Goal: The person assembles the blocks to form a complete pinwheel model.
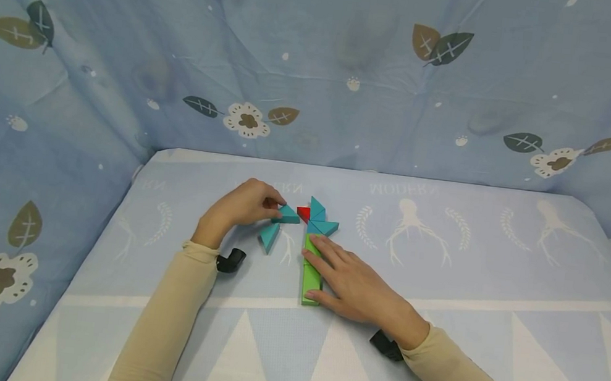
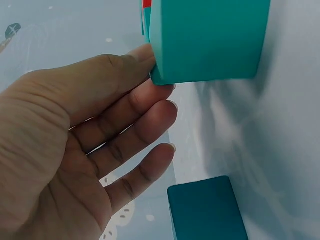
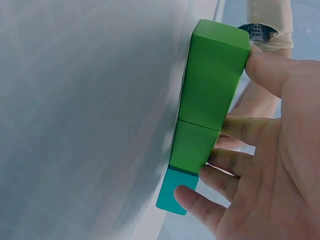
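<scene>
Patterned blue cloth hangs behind the pale table (image 1: 475, 276), where a line of green blocks (image 1: 312, 281), with teal blocks (image 1: 323, 228) and a red block (image 1: 304, 213) toward the far edge, looks already laid. Left of it, nearer the table's left edge, the left hand (image 1: 242, 205) pinches one teal triangle (image 1: 288, 216) and another triangle (image 1: 269, 237) lies loose, so both seem unplaced; the right hand (image 1: 356, 286) rests extended fingers on the green, and no container shows

Perhaps a home: flowered curtain (image 1: 321, 43).
</scene>
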Motion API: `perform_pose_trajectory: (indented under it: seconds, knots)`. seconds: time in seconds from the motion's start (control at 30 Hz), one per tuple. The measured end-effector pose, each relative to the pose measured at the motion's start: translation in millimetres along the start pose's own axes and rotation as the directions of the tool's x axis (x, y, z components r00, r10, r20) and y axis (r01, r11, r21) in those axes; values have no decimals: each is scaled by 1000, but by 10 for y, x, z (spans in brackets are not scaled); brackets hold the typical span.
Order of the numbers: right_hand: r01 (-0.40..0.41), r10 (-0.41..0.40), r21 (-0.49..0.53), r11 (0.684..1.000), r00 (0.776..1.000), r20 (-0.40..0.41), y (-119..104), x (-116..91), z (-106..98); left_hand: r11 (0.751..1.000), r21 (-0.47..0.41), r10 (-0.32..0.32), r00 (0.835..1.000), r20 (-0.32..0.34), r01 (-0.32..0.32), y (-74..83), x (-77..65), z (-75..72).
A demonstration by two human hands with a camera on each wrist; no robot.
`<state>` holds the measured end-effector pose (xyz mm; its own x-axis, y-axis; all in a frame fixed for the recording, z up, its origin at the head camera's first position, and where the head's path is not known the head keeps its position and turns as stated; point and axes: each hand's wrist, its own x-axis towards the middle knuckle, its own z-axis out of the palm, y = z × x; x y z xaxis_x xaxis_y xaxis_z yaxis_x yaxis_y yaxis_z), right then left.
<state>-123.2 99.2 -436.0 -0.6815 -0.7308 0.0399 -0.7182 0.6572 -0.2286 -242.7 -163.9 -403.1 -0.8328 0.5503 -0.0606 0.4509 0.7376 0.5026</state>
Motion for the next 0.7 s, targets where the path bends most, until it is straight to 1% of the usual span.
perform_pose_trajectory:
  seconds: [0.13,0.37,0.7]
  knots:
    - [-1,1,5,1000,1000,5,0,1,-5,1000,10,16,1000,-6,-16,25,21,21]
    - [1,-1,9,1000,1000,5,-5,3,-13,1000,15,-6,1000,-16,6,66,50,57]
    - [1,-1,-1,1000,1000,3,-3,1,-7,1000,6,-5,1000,-10,5,119,60,67]
